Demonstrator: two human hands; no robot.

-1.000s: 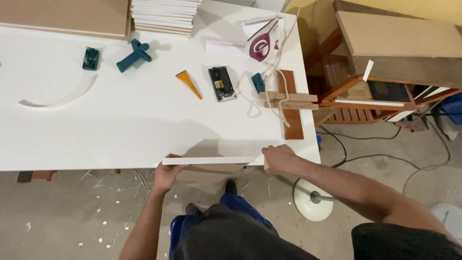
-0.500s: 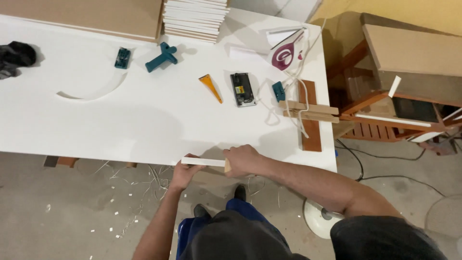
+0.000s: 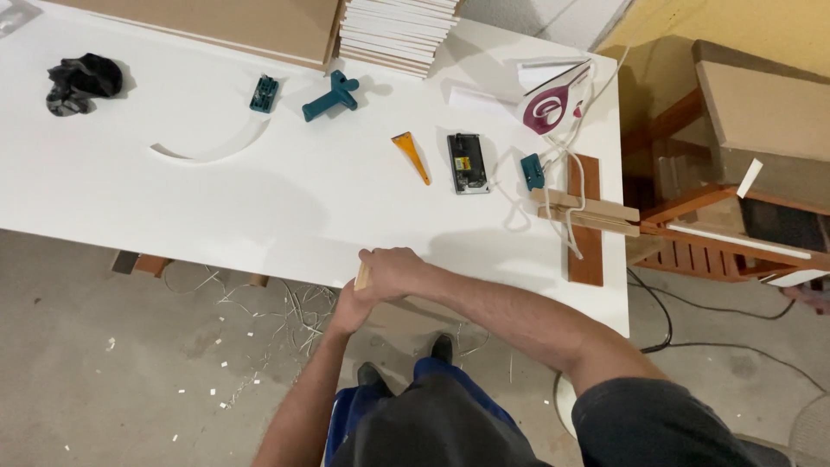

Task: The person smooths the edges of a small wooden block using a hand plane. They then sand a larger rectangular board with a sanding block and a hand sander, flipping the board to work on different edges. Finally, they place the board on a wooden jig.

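**Both hands at the counter's near edge**

While the right hand (image 3: 393,272) closes over a small wooden block (image 3: 361,276) at the near edge of the white counter (image 3: 216,207), the left hand (image 3: 350,310) sits just below it, at about 7 o'clock, touching the underside of the right. The block shows only as a pale tan end poking out at 9 o'clock from the right fist; the rest is hidden by the fingers. Whether the left hand grips anything I cannot tell, since the right hand covers most of it.

From the hands, the other things lie up the counter. At 12 o'clock is an orange wedge (image 3: 412,156), and just beside it, at 1 o'clock, a flat black device (image 3: 468,163). A small teal clip (image 3: 532,171) lies further round toward 2 o'clock, near a white cord (image 3: 577,186) looped over crossed wood strips (image 3: 588,216). A clothes iron (image 3: 553,104) stands near the far right corner. At 11 o'clock is a teal handle tool (image 3: 333,95), with a small teal block (image 3: 264,93) beside it. A curved white offcut (image 3: 216,147) lies at 10 o'clock, and a dark rag (image 3: 79,82) well beyond it. A stack of white panels (image 3: 393,35) sits at the far edge. White chips and shavings litter the floor (image 3: 112,372).
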